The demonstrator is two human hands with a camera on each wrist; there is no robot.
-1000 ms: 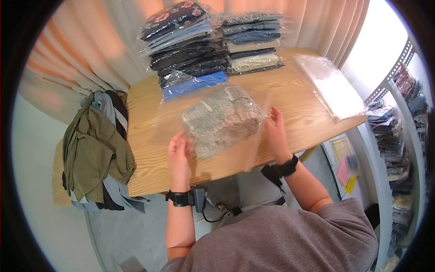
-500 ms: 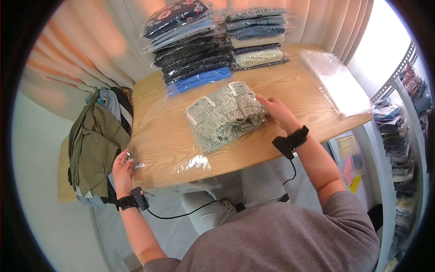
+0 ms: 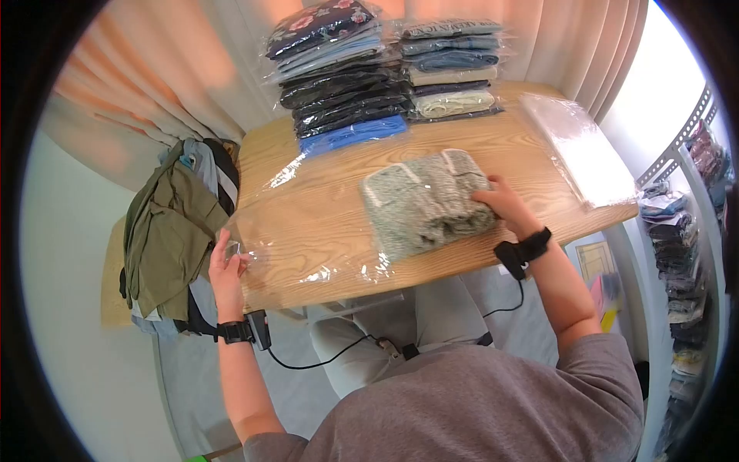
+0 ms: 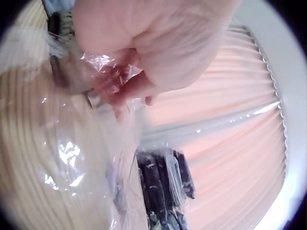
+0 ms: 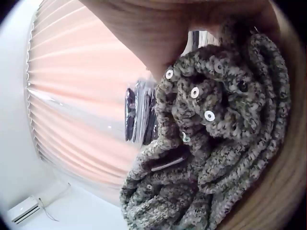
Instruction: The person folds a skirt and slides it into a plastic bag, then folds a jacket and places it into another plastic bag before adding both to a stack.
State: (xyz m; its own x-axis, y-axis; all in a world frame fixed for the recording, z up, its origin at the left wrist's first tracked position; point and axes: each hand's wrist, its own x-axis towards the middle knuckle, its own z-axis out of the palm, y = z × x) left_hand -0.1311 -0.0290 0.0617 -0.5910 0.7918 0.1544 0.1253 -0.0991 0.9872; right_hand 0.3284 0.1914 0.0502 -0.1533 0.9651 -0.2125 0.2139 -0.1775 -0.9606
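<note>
A folded grey-green knit sweater with pale trim strips lies near the middle of the table. My right hand grips its right edge, thumb on top. In the right wrist view the bulky, rolled layers of the sweater show small round sequins. To the left, a clear plastic bag spreads flat and glossy, reaching toward the sweater's left side. My left hand holds this bag's left end, and the left wrist view shows the film bunched at the fingers.
Two stacks of bagged folded clothes, the left stack and right stack, stand at the table's back. A pile of clear bags lies at the right. Loose clothes heap beyond the left edge; shelves stand right.
My left hand went far left from beside the sweater, drawing the clear bag out flat. My right hand moved onto the sweater's right edge and grips it; the sweater sits farther right in view.
</note>
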